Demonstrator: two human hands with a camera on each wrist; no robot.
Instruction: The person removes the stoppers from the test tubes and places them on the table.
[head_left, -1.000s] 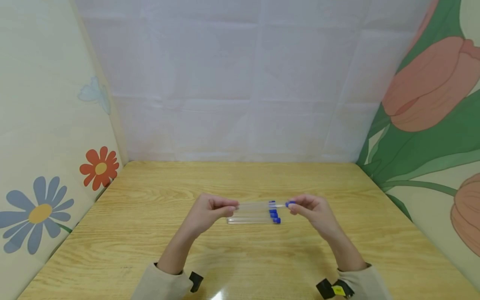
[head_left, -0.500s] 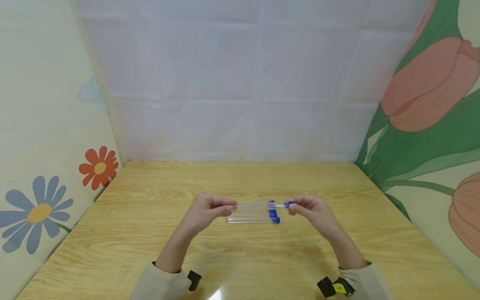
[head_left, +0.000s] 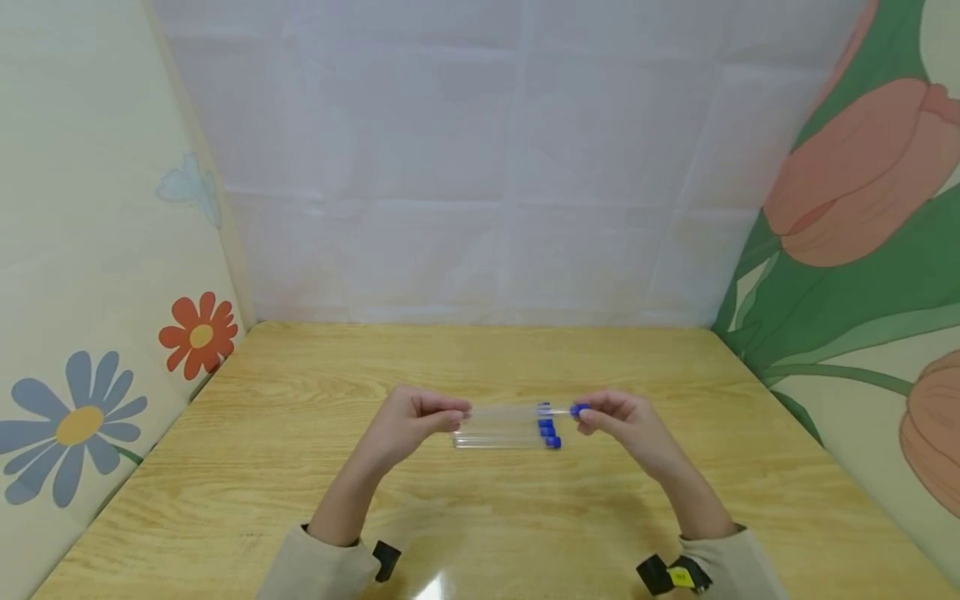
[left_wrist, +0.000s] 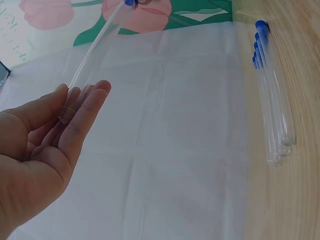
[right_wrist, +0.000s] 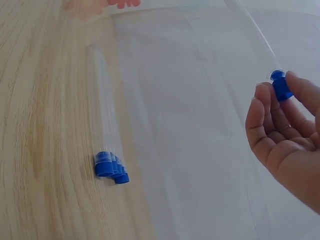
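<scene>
A clear test tube (left_wrist: 96, 52) with a blue cap (right_wrist: 281, 86) is held raised between both hands. My left hand (head_left: 411, 422) pinches the rounded end between thumb and fingers. The thumb and index finger of my right hand (head_left: 621, 425) grip the cap, whose narrower part sits right at the tube's mouth in the right wrist view. Below, several capped clear test tubes (left_wrist: 274, 100) lie side by side on the table, their blue caps (right_wrist: 104, 165) all toward the right; in the head view the held tube overlaps them.
The wooden table (head_left: 480, 517) reaches back to a white cloth backdrop (head_left: 480, 167). Flower-printed panels (head_left: 82, 250) stand along the left and right sides. Black straps (head_left: 675, 575) with small devices sit on both wrists.
My left fingertips have shifted slightly left along the tube's direction. The right hand stays nearly in place, still gripping the cap, and the tubes on the table have not moved.
</scene>
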